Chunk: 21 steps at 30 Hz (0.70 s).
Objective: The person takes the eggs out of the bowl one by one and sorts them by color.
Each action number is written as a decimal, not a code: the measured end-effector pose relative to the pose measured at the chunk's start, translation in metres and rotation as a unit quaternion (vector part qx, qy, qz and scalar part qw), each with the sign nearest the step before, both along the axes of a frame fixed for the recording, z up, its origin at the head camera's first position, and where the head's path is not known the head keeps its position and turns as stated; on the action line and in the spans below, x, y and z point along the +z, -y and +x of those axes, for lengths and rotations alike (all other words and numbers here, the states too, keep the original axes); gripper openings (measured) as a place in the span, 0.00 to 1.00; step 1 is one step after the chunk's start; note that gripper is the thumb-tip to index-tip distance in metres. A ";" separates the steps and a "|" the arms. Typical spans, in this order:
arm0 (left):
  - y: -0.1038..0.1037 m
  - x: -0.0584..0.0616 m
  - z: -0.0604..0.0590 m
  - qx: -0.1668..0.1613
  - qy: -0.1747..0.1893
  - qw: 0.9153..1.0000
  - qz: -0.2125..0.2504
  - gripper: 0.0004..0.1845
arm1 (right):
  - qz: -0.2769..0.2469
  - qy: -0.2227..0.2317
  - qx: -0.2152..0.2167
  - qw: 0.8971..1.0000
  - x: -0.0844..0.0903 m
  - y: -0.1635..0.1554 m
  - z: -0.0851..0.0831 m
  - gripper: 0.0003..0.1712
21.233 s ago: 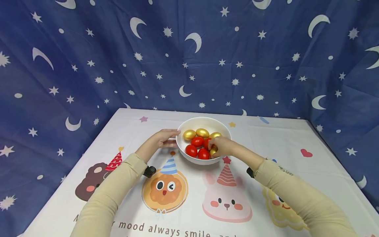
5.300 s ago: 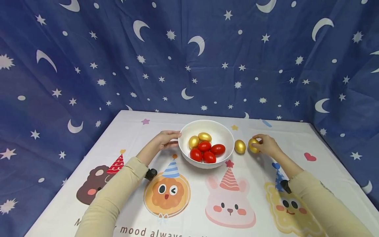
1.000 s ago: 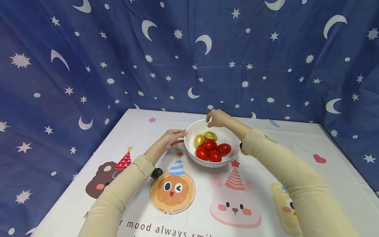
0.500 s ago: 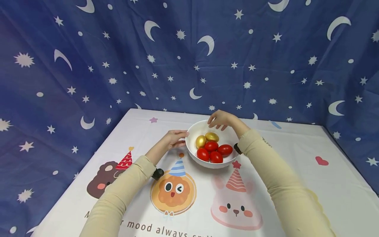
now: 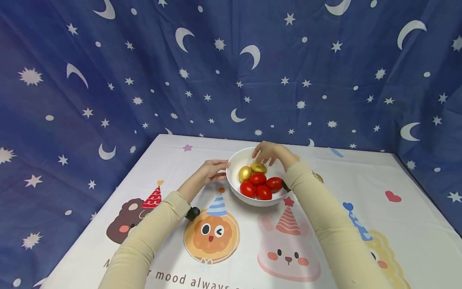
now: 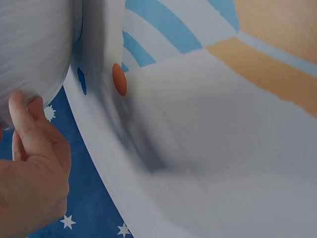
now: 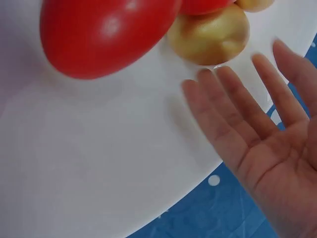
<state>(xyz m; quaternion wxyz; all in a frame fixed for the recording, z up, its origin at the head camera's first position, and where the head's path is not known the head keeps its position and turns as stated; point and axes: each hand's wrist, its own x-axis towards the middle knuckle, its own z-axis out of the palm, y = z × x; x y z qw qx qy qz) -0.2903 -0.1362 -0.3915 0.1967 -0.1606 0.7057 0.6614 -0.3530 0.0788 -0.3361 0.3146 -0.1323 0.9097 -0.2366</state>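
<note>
My left hand (image 5: 209,170) holds the left side of a white bowl (image 5: 252,202), fingertips at the rim and thumb lower on the outer wall. In the left wrist view the hand (image 6: 37,158) meets the bowl's outside (image 6: 34,49). Over the back right of the bowl hovers my right hand (image 5: 270,152), fingers loosely spread with nothing in them. The right wrist view puts its fingertips close to a gold egg (image 7: 210,37) and a red egg (image 7: 109,34). Inside the bowl lie two gold eggs (image 5: 245,174) and several red eggs (image 5: 263,192).
Right of the bowl, a gold egg (image 5: 317,176) peeks out from behind the right sleeve (image 5: 325,212). The white tablecloth (image 5: 415,241) carries printed cartoon figures. A blue star-and-moon curtain (image 5: 202,80) rises behind and beside the table.
Since half a second ago, my right hand has dipped lower toward the gold eggs. Earlier, gold eggs went from the bowl to the table at right. My left hand has stayed at the bowl.
</note>
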 end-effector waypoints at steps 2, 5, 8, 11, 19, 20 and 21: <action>-0.001 0.000 0.001 -0.001 0.002 1.000 0.000 0.24 | 0.015 0.008 0.013 1.000 -0.003 0.001 0.001 0.21; -0.002 0.001 0.001 0.001 0.000 1.000 -0.001 0.23 | 0.023 0.009 0.023 0.999 -0.005 0.003 0.003 0.21; -0.002 0.002 0.000 0.005 -0.003 1.000 0.001 0.23 | 0.024 -0.004 0.026 0.999 -0.005 0.005 0.003 0.20; -0.002 0.003 -0.001 0.003 -0.007 1.000 0.002 0.23 | 0.031 -0.018 0.031 0.999 -0.006 0.008 0.002 0.18; -0.002 0.001 0.002 0.005 0.000 1.000 -0.004 0.23 | 0.049 -0.041 0.037 0.997 -0.016 0.014 0.002 0.13; -0.002 0.001 0.002 0.006 0.000 1.000 -0.004 0.23 | 0.049 -0.042 0.035 0.997 -0.017 0.014 0.003 0.13; -0.002 0.001 0.003 0.006 0.001 1.000 -0.005 0.23 | 0.048 -0.044 0.035 0.997 -0.017 0.013 0.003 0.12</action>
